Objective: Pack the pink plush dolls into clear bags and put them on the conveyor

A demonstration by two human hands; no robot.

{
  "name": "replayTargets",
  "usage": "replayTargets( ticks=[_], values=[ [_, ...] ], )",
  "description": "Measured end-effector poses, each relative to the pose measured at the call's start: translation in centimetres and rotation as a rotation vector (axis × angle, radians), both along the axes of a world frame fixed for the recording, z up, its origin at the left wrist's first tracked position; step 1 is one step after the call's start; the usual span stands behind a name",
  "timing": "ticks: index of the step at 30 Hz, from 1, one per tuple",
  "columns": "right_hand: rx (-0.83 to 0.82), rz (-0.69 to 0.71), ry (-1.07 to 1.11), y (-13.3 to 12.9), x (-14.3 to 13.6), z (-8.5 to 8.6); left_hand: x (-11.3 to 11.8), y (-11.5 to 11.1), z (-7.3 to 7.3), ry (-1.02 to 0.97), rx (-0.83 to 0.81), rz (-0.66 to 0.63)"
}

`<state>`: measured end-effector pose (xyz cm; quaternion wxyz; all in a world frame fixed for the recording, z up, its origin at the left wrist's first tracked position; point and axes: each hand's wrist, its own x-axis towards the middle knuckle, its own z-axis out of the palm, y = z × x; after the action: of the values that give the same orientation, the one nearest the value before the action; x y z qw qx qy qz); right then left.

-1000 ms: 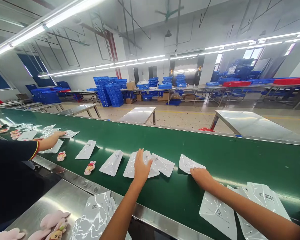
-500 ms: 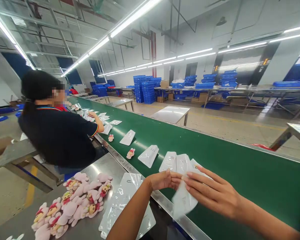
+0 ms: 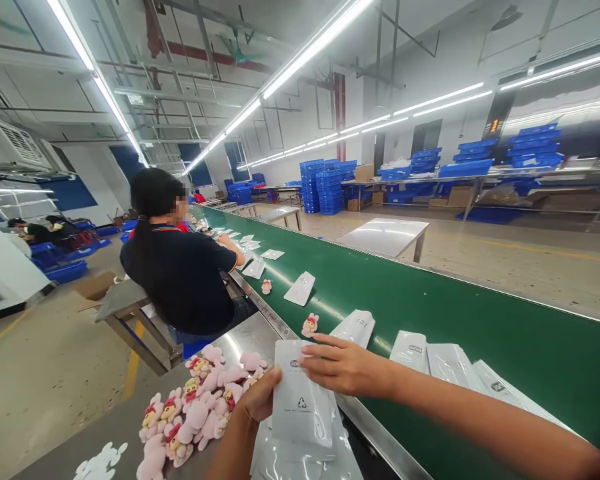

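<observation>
Both hands hold one clear plastic pouch (image 3: 300,400) upright over the steel side table. My left hand (image 3: 261,395) grips its left edge. My right hand (image 3: 344,367) pinches its top right corner. Under the pouch lies a stack of more clear pouches (image 3: 325,460). Just left of it sits a pile of pink plush dolls (image 3: 200,403). On the green conveyor belt (image 3: 430,300) to the right lie several pouches (image 3: 447,363), and one small doll (image 3: 310,325) rests near the belt's edge.
A co-worker in a dark shirt (image 3: 180,273) sits further along the belt with a hand on the pouches there. A steel table (image 3: 385,235) stands beyond the belt. Stacked blue crates (image 3: 325,187) fill the back of the hall.
My hands left the belt, took up one pouch and brought it back over the side table. My view swung left, so the co-worker and the doll pile came into sight.
</observation>
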<state>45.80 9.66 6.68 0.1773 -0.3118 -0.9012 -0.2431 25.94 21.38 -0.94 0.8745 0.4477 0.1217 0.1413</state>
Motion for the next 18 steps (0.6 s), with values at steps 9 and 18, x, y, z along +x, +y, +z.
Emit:
replayTargets(
  ticks=[9, 18],
  values=[
    [-0.834, -0.857, 0.827, 10.4, 5.5, -3.2, 1.5, -1.1, -0.5, 0.238, 0.135, 0.451],
    [-0.667, -0.668, 1.196, 7.4, 3.4, -1.7, 4.3, -2.7, 0.1, 0.382, 0.574, 0.488]
  ],
)
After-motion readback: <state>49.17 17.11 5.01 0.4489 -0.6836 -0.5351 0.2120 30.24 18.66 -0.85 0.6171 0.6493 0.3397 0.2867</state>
